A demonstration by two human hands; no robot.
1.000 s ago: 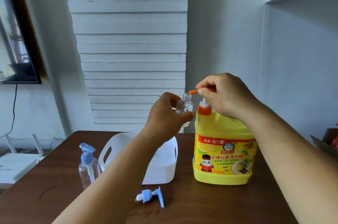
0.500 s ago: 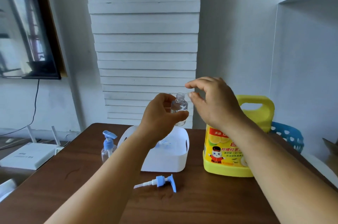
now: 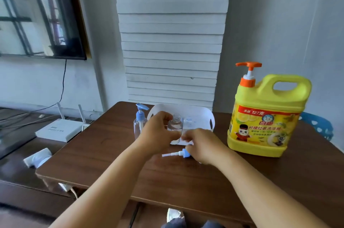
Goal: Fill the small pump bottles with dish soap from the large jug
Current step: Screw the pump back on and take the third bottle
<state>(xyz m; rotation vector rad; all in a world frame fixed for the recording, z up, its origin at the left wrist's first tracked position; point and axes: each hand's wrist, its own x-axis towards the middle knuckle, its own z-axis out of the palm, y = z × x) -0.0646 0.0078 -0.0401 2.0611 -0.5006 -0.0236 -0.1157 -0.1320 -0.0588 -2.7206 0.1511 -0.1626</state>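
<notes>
My left hand point(image 3: 158, 134) grips a small clear bottle point(image 3: 176, 127) with an open neck, held upright just above the brown table point(image 3: 104, 153). My right hand point(image 3: 202, 146) is down on the table, fingers closed around the blue head of a loose pump point(image 3: 178, 154) whose white tube points left. The large yellow dish soap jug point(image 3: 264, 116) with an orange pump stands to the right, apart from both hands. A second clear bottle point(image 3: 139, 121) with its blue pump fitted stands at the left of the white basket.
A white plastic basket point(image 3: 211, 118) sits behind my hands, with another clear bottle inside. A white router point(image 3: 59, 129) lies on a lower surface to the left. A blue chair point(image 3: 320, 123) shows behind the jug. A dark screen hangs on the left wall.
My right hand left the jug's orange pump and dropped to the loose blue pump on the table. My left hand lowered the open bottle toward the table. The view tilted downward.
</notes>
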